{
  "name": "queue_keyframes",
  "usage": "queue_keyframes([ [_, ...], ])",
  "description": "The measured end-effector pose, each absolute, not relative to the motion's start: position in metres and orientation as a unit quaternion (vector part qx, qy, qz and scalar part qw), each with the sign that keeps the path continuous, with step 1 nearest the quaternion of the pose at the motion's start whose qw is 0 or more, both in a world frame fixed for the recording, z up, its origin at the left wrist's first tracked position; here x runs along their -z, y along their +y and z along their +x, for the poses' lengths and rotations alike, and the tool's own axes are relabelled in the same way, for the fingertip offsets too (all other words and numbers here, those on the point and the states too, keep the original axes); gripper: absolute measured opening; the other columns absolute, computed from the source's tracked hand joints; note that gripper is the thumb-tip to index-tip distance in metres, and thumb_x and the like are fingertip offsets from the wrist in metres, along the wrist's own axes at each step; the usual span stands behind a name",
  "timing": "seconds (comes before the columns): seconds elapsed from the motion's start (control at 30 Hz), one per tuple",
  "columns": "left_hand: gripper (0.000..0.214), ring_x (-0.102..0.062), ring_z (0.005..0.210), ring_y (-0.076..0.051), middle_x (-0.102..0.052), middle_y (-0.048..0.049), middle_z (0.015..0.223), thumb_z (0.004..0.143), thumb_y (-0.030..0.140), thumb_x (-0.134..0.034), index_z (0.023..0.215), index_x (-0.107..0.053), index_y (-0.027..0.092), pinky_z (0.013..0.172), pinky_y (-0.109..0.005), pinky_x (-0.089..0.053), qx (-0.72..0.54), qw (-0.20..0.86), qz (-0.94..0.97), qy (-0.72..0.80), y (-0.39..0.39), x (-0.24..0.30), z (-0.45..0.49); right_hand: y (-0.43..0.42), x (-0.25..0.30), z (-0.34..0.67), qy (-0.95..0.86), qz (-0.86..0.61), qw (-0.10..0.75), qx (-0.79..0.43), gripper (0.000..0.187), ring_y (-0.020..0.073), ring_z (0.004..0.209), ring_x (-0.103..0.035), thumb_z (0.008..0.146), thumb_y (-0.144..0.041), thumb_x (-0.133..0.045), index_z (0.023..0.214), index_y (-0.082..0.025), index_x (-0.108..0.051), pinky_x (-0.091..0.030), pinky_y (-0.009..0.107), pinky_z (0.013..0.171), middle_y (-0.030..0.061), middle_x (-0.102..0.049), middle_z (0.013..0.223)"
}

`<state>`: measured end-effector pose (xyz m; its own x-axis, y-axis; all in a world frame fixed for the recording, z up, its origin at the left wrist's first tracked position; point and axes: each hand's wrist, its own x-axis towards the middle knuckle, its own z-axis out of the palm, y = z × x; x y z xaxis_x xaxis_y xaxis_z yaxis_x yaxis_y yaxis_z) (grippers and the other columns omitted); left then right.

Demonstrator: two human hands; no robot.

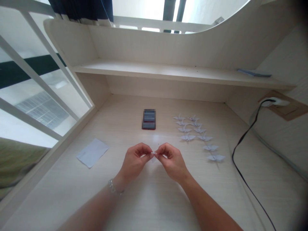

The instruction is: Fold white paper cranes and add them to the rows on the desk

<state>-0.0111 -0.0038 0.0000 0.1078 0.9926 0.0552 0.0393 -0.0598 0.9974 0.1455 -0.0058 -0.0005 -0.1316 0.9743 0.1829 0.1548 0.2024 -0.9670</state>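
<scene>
The single camera is worn on the person's head. It looks forward and down, from above and behind the left hand (134, 162) and the right hand (172, 162), which are quite near to it. It faces the pale wood-grain desk (156, 205) and, further away, the long cream wooden shelf (154, 72) above the desk.

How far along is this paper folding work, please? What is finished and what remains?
Done: ten paper cranes lie in two rows on the desk. In hand: the left hand and right hand pinch a small folded paper piece. Remaining: probably the flat paper sheet, lying unfolded near the desk's left edge.
</scene>
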Motion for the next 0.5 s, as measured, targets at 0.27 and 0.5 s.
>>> queue_keyframes([
  [0.27,0.012,-0.058,0.07,-0.012,-0.062,-0.0026,0.074,0.069,0.021,-0.068,0.076,-0.061,0.014,0.066,-0.022,-0.047,-0.483,0.495,0.546,0.473,-0.003,0.0008,-0.0089,-0.0078,0.0011,0.1407,-0.606,-0.464,0.488,-0.425,0.007,0.0126,0.064,-0.053,0.073,-0.015,-0.059,0.069,-0.018,-0.054,-0.043,0.024,0.06,-0.0006,-0.056,0.067],
  [0.5,0.032,-0.06,0.077,-0.013,-0.064,-0.0025,0.08,0.068,0.02,-0.069,0.098,-0.057,0.017,0.072,-0.025,-0.048,-0.498,0.546,0.505,0.446,-0.0036,0.0007,-0.0027,-0.005,0.003,0.1386,-0.527,-0.447,0.549,-0.47,0.009,0.0109,0.061,-0.051,0.072,-0.018,-0.063,0.071,-0.018,-0.054,-0.042,0.022,0.057,-0.0016,-0.056,0.065],
])
